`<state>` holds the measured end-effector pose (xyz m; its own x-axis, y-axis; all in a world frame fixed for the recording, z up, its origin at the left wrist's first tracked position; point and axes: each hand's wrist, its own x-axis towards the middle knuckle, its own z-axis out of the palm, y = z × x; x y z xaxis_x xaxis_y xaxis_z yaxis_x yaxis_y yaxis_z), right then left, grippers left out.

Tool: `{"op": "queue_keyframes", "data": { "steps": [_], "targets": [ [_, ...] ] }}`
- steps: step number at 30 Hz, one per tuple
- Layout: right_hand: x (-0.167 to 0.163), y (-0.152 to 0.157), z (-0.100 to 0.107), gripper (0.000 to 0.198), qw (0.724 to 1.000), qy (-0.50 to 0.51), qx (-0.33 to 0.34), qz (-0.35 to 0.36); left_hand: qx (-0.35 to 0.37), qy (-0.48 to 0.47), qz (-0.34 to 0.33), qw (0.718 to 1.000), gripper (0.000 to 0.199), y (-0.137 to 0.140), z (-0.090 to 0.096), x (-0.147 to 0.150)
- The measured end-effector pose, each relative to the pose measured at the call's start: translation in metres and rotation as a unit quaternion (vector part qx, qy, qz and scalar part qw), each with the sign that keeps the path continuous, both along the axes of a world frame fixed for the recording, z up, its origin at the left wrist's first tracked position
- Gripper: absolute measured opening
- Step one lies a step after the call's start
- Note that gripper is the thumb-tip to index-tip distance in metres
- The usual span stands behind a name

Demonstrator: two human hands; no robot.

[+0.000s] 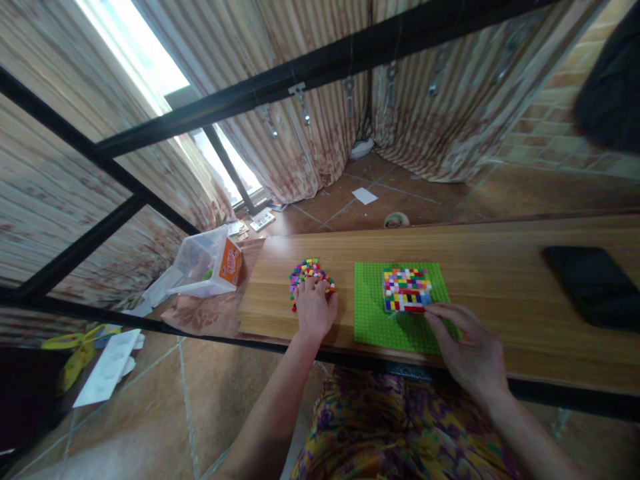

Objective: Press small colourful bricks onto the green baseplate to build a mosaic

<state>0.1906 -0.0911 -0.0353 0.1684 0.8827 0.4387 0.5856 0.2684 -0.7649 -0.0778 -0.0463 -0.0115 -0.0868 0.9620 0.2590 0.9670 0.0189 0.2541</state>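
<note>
A heap of small multicoloured building bricks (pixel 311 268) lies on the left part of the wooden table. My left hand (pixel 316 310) rests on the near side of this heap, its fingers slightly apart and their tips among the bricks. To the right is a green studded baseplate (pixel 370 327), carrying a tightly packed block of coloured bricks (pixel 407 287). At that block's near right corner, my right hand (pixel 473 347) has thumb and forefinger pinched together, close to a red brick (pixel 414 309). Whatever lies between those fingertips is too small to make out.
A black phone-like slab (pixel 595 283) lies on the table (pixel 500 267) at the right. Off its left end stands a clear plastic box (pixel 197 263) with an orange label. A black metal frame (pixel 225 90) crosses above the table's far side, before striped curtains (pixel 310 147).
</note>
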Motion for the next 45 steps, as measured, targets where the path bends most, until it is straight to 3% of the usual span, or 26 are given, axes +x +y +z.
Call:
{"op": "queue_keyframes", "data": {
  "steps": [6,10,16,22,34,39,45],
  "targets": [
    [0.003,-0.002,0.002,0.021,1.000,0.004,-0.002,-0.004,0.018,-0.011,-0.021,1.000,0.008,0.007,0.004,0.007],
    [0.000,-0.004,0.008,0.019,1.000,0.000,0.010,-0.002,0.016,-0.101,-0.075,0.992,0.011,-0.003,0.013,0.018],
    [-0.022,-0.011,0.024,0.016,0.997,0.007,0.012,0.073,-0.050,-0.251,-0.218,0.942,0.013,-0.028,0.028,0.053],
    [-0.036,-0.010,0.037,0.025,0.990,0.034,-0.026,0.135,-0.076,-0.307,-0.279,0.907,0.020,-0.037,0.048,0.069],
    [-0.036,-0.013,0.038,0.020,0.983,0.119,-0.070,0.119,-0.124,-0.480,-0.224,0.839,0.011,-0.037,0.046,0.069],
    [-0.033,-0.017,0.035,0.019,0.985,0.068,-0.081,0.135,-0.130,-0.442,-0.226,0.858,0.013,-0.040,0.046,0.069],
    [-0.030,-0.016,0.034,0.016,0.989,0.010,-0.044,0.141,-0.113,-0.408,-0.232,0.875,0.013,-0.044,0.046,0.071]
  ]
}}
